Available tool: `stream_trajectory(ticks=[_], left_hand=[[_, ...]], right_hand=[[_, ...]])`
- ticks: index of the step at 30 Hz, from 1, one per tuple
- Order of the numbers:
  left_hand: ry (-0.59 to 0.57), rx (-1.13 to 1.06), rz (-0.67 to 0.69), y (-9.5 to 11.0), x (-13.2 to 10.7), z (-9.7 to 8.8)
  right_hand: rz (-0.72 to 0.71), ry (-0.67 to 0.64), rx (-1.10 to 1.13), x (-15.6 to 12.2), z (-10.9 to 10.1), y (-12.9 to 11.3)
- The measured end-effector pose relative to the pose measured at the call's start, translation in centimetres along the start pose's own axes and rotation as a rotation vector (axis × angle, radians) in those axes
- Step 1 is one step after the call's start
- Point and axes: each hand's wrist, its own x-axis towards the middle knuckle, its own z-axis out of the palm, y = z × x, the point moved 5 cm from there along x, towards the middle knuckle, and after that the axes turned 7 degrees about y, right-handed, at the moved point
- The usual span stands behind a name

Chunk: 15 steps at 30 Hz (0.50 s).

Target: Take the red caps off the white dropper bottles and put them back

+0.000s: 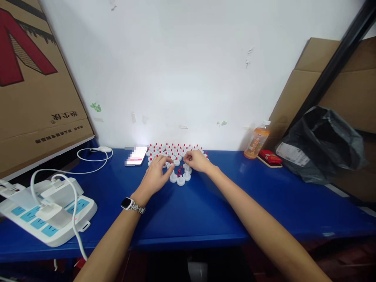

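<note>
On the blue table (205,207) near the wall stands a cluster of small white caps with red tips (176,150). In front of it lie several plain white caps (181,180) and tiny red pieces (179,171). My left hand (157,174), with a watch on its wrist, rests among the plain caps, its fingers pinched on a white cap. My right hand (197,160) is curled at the right edge of the cluster, its fingertips pinched on something too small to name.
A white power strip (47,211) with plugs and a cable sits at the left front. A phone (136,156) lies left of the caps. An orange drink bottle (256,141), a red pack (270,157) and a black bag (320,145) stand at the right. Cardboard leans on both sides.
</note>
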Motion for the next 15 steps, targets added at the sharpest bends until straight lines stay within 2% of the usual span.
stream_trajectory(ticks=[5, 11, 15], left_hand=[[0.003, 0.005, 0.008, -0.1, 0.0, -0.1], [0.001, 0.006, 0.007, 0.1, 0.0, -0.2], [-0.005, 0.009, -0.001, 0.2, 0.0, -0.3]], right_hand=[[-0.026, 0.060, -0.041, 0.3, -0.2, -0.1], [-0.013, -0.032, -0.023, 0.0, 0.9, 0.1], [-0.032, -0.034, -0.026, -0.3, 0.7, -0.3]])
